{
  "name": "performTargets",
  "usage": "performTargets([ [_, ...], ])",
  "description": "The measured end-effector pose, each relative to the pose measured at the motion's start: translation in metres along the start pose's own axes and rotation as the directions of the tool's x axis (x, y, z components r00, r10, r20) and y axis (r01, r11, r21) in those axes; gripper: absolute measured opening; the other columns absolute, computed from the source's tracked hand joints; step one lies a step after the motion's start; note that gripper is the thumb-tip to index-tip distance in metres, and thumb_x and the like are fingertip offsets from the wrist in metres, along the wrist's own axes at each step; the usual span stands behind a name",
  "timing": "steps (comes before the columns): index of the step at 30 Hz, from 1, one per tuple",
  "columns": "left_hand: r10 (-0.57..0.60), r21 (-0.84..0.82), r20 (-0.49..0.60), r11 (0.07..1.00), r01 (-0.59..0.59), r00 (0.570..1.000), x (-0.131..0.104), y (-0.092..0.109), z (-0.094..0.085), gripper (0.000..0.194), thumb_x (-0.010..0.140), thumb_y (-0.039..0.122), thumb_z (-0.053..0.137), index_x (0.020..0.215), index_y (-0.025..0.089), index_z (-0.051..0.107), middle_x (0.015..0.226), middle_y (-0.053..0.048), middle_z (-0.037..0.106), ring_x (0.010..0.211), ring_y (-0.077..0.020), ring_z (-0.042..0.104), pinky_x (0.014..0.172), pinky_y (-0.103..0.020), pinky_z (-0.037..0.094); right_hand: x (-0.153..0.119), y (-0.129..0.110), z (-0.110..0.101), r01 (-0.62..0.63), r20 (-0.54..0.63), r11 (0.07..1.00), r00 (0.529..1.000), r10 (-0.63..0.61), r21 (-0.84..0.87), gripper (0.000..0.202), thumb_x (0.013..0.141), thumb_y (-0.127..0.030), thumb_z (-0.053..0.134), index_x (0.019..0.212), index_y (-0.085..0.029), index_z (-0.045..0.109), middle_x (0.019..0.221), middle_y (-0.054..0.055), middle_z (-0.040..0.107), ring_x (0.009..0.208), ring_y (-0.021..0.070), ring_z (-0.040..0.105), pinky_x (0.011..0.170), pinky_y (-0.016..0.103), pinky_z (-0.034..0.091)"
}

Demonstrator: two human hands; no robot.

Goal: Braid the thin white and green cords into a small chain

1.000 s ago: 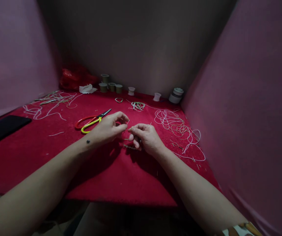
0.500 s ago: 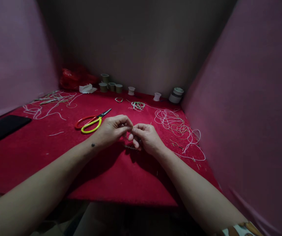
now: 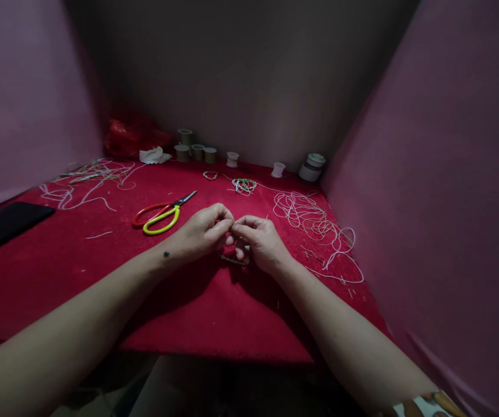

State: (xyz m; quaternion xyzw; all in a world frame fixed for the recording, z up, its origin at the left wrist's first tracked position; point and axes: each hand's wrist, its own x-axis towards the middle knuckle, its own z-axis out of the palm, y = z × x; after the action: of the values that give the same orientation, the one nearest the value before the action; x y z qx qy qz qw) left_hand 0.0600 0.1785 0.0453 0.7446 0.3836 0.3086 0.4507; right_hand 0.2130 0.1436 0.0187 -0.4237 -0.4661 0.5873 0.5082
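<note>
Pinching a thin strand (image 3: 233,223), left hand (image 3: 208,227) meets right hand (image 3: 261,240).
Braided cord (image 3: 230,260) shows just below, beside the right's curled fingers (image 3: 240,253).

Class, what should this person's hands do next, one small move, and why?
Probably ease the left hand slightly away from the right hand to draw the twisted cord taut: their fingertips meet closely and seem to pinch it, and part shows below. The detail between the tips is too small to make out.

head view | worn at head height | facing forward, down | red tabletop (image 3: 232,318) near, grey wall (image 3: 249,75) beyond
</note>
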Motion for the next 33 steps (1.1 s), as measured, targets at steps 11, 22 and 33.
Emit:
performTargets([
  [11,-0.067,-0.077,-0.01,0.995,0.066,0.998,-0.0004,0.006,-0.0009,0.01,0.083,0.028,0.054,0.079,0.02,0.05,0.053,0.005,0.053,0.043,-0.0092,0.043,0.041,-0.019,0.033,0.0002,-0.0009,0.0004,0.01,-0.002,0.998,1.0,-0.01,0.064,0.014,0.077,-0.029,0.07,0.075,-0.016,0.064,0.065,-0.001,0.07,0.035,0.0056,0.051,0.029,0.017,0.031],
  [22,-0.075,-0.129,-0.022,0.989,0.071,0.997,0.0017,0.0029,-0.0032,0.012,0.078,0.023,0.061,0.087,0.02,0.054,0.054,0.004,0.056,0.043,-0.0117,0.05,0.042,-0.022,0.037,0.0006,-0.0034,0.0021,-0.006,-0.062,0.998,0.998,0.01,0.059,0.012,0.078,-0.028,0.067,0.075,-0.017,0.063,0.063,-0.002,0.069,0.036,0.0052,0.05,0.031,0.017,0.032],
  [33,-0.089,-0.132,-0.026,0.988,0.085,0.996,0.0016,0.0036,-0.005,0.013,0.079,0.021,0.061,0.089,0.02,0.053,0.051,0.004,0.057,0.042,-0.0128,0.051,0.042,-0.022,0.038,-0.0004,-0.0037,0.0019,-0.002,-0.059,0.999,0.998,0.004,0.038,0.013,0.079,-0.028,0.067,0.073,-0.017,0.063,0.063,-0.002,0.068,0.036,0.0053,0.051,0.031,0.017,0.033],
])
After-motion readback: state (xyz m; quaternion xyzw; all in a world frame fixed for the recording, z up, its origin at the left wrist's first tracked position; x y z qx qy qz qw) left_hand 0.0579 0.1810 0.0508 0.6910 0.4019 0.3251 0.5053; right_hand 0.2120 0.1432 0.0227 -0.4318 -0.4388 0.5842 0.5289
